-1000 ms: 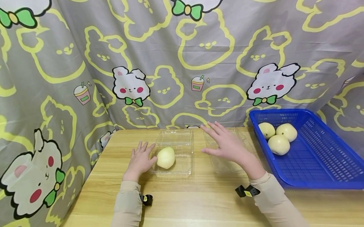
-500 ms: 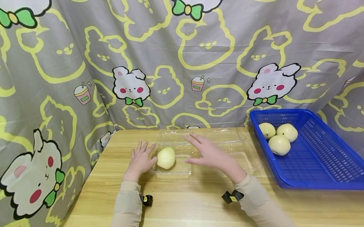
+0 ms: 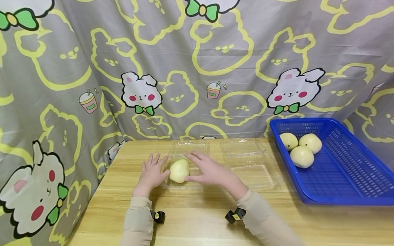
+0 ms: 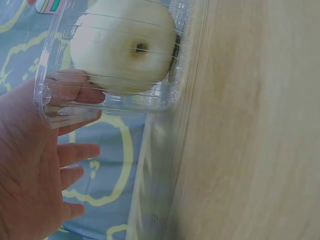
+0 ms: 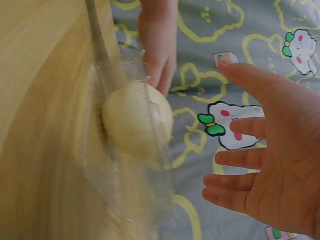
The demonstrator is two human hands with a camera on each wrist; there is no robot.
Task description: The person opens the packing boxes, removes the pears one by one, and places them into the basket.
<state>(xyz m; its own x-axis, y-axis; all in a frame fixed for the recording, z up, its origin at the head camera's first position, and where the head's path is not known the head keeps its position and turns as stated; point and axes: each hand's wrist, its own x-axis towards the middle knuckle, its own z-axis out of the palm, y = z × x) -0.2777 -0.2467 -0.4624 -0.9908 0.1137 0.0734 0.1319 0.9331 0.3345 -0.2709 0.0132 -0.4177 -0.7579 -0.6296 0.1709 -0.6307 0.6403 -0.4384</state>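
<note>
A pale yellow pear sits in the left clear plastic clamshell box, whose lid is folded back. My left hand rests at the box's left edge, fingers spread and fairly straight. Its thumb reaches over the wall beside the pear, seen through the plastic in the left wrist view. My right hand reaches across the box's right side with spread fingers, thumb tip close by the pear. In the right wrist view this palm holds nothing, and the box and pear are blurred.
A second clear clamshell box lies opened to the right. Beyond it stands a blue plastic basket with 3 pale pears at its left end. A patterned grey curtain closes off the wooden table's back and left side.
My right hand has moved left from over the second box to the right side of the pear. The left hand, pear and basket stay in place.
</note>
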